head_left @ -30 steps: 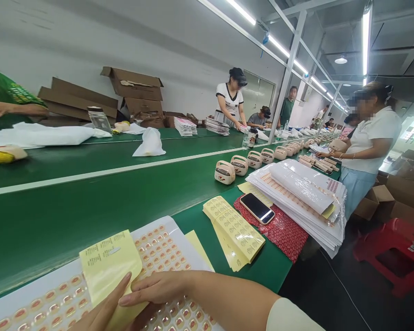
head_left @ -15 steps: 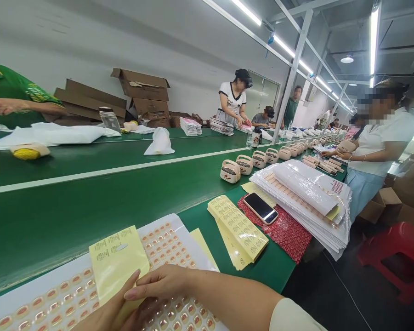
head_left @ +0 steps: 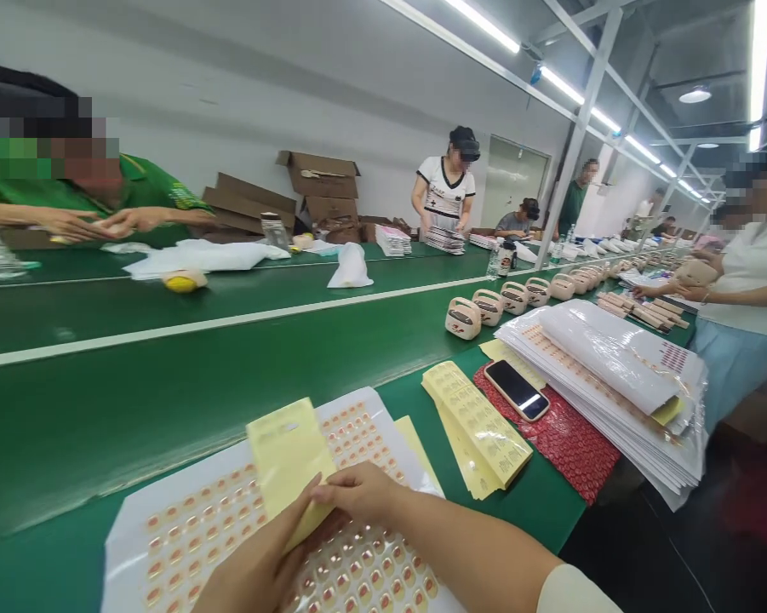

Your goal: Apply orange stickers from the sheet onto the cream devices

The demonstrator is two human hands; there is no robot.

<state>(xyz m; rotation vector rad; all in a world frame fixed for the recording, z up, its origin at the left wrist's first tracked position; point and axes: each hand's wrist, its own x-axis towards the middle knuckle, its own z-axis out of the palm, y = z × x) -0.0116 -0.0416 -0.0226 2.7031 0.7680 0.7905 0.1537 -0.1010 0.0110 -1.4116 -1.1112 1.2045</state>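
My left hand (head_left: 261, 566) and my right hand (head_left: 357, 492) meet at the bottom centre, both pinched on a pale yellow label sheet (head_left: 287, 455) that stands up from them. Under the hands lies a white sheet of small red-and-gold stickers (head_left: 223, 519) on the green bench. To the right lie a stack of yellow label sheets (head_left: 476, 426), a black phone (head_left: 516, 390) on a red patterned bag (head_left: 568, 438), and a thick pile of sticker sheets in clear plastic (head_left: 613, 366).
A green conveyor belt (head_left: 230, 298) carries a row of beige handled devices (head_left: 463, 317) away to the right. Co-workers stand along both sides. Cardboard boxes (head_left: 319, 174) are stacked at the back wall, and white bags (head_left: 204, 255) lie on the far belt.
The view has swung left, so everything has shifted right in frame. The yellow sheet stays pinched between both my hands. A co-worker in green has come into view at the far left.
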